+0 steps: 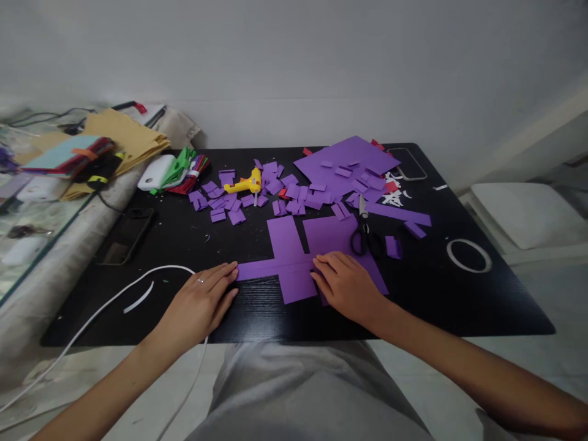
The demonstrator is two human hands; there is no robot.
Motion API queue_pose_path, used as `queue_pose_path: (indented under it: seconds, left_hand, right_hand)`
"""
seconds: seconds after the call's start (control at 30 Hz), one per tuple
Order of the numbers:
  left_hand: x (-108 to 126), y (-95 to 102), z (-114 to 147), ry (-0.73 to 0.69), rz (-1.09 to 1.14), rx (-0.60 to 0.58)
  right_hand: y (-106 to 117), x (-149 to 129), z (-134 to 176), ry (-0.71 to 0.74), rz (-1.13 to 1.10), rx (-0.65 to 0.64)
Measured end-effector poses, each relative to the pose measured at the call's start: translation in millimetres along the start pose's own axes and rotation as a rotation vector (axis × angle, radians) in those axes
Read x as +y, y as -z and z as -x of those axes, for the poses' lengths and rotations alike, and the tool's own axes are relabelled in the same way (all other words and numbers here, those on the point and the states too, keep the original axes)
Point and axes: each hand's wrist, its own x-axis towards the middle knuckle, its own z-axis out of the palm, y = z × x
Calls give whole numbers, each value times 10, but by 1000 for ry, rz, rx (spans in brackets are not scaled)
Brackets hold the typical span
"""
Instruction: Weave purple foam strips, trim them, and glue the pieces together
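Purple paper [294, 282] beneath left hand [199, 297] and right hand [346, 283], grip released, glue gun [248, 183] perhaps labelled, too blurred.

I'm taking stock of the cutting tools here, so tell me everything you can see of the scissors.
The scissors have silvery, metal-looking blades and black, plastic-looking handles with two loops. They lie on their side, blades pointing away from the person and apparently closed, or nearly so. The left loop overlaps the purple cut-out paper; the right one rests on the black tabletop. The blade tips reach small purple pieces. Neither hand holds them; the right hand is nearer.
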Motion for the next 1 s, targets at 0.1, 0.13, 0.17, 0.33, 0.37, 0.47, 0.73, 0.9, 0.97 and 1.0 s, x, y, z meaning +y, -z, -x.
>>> queue_pose_path:
  seconds: [0.1,0.13,0.17,0.33,0.37,0.47,0.73,0.9,0.97,1.0]
  left_hand:
    - [-40,28,-39,-16,16,-3]
    - [-48,34,-79,-13,22,-1]
    - [-50,37,-132,0,27,1]
    - [84,-2,-512,32,72,12]
    - [131,-22,-582,21,85,1]
    - [248,-96,-733,-10,117,-33]
    - [270,-135,-886,42,370,-56]
    - [288,-100,-940,51,587,-64]
    - [287,-102,-952,61,631,-64]
    - [284,-106,-956,65,644,-64]
  right_hand:
    - [45,9,-67,-26,-15,-38]
    - [58,15,-114,-42,-20,-57]
    - [70,21,-171,-66,-26,-73]
    - [62,45,-479,-84,-176,-135]
    - [46,47,-518,-73,-205,-154]
    - [-8,55,-567,-47,-252,-184]
    - [-6,33,-562,-116,-424,-177]
    - [53,20,-577,-135,-594,-200]
    - [56,22,-580,-142,-611,-190]
    - [54,23,-581,-147,-610,-186]
